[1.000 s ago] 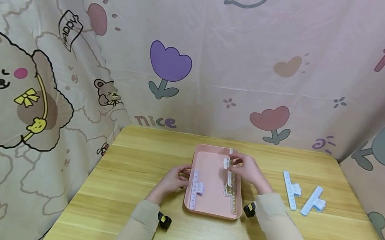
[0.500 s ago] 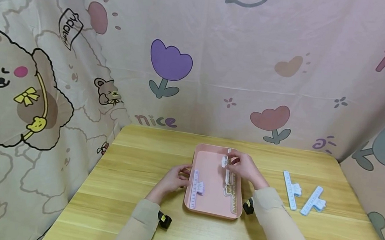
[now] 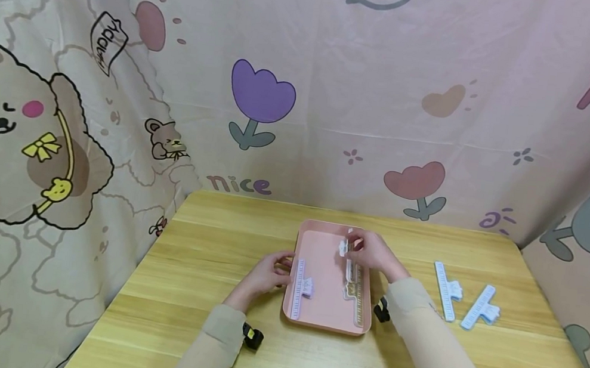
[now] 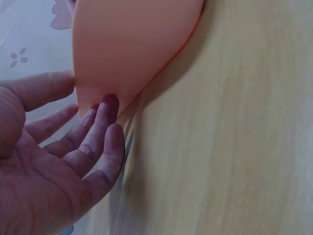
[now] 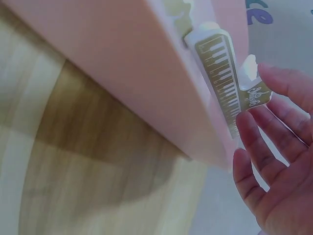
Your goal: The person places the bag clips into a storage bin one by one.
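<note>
At the far right of the shallow pink rectangular tray (image 3: 329,271), the right hand (image 3: 378,255)'s thumb and fingertips pinch a white-and-gold keyboard-printed ruler clip (image 5: 222,73) by its grip; floor contact cannot be told. Placing seems in hand, and the next move appears to call for laying it flat and letting go. Loosely spread, the left hand (image 3: 266,274)'s fingers touch the tray's outer left wall. Inside lie another gold clip (image 3: 360,302) and a lilac ruler clip (image 3: 297,295); two pale-blue ruler clips (image 3: 444,292) lie right of it.

Pale cartoon-print cloth (image 3: 333,74) behind and beside wood-grain table (image 3: 219,236).
</note>
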### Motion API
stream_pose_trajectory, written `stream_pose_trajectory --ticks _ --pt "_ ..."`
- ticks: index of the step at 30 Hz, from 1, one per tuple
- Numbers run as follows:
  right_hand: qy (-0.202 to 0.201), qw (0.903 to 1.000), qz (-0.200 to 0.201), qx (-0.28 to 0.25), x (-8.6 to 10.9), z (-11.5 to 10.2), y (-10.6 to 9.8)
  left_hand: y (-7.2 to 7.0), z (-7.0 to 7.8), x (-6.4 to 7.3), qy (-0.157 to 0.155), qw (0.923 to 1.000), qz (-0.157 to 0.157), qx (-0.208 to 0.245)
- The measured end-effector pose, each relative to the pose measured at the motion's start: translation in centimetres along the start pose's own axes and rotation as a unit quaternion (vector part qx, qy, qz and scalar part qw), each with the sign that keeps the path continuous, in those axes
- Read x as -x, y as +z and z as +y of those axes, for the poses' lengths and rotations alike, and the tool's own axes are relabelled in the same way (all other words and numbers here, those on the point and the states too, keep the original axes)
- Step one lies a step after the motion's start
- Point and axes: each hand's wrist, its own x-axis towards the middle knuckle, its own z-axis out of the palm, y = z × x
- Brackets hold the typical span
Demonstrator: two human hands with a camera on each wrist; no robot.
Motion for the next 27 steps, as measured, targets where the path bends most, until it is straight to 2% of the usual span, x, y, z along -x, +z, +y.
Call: stream_pose_trajectory --ticks 5,16,20,27 --pt "0.013 0.9998 -0.004 0.017 -0.22 0.12 0.01 0.01 0.03 0.02 -0.007 1.0 0.002 -0.004" --pt "0.042 0.9989 -0.012 0.014 -0.41 -0.22 0.09 -0.01 -0.12 -0.26 -0.005 0.9999 0.005 -0.013" --pt "0.046 0.9986 -0.016 0.022 -0.39 -0.31 0.14 0.01 0.04 -0.16 -0.003 1.0 0.005 -0.008" --pt "0.03 0.999 -0.018 0.028 -0.33 -0.49 -0.03 -0.05 0.15 0.02 -0.003 1.0 0.003 -0.006"
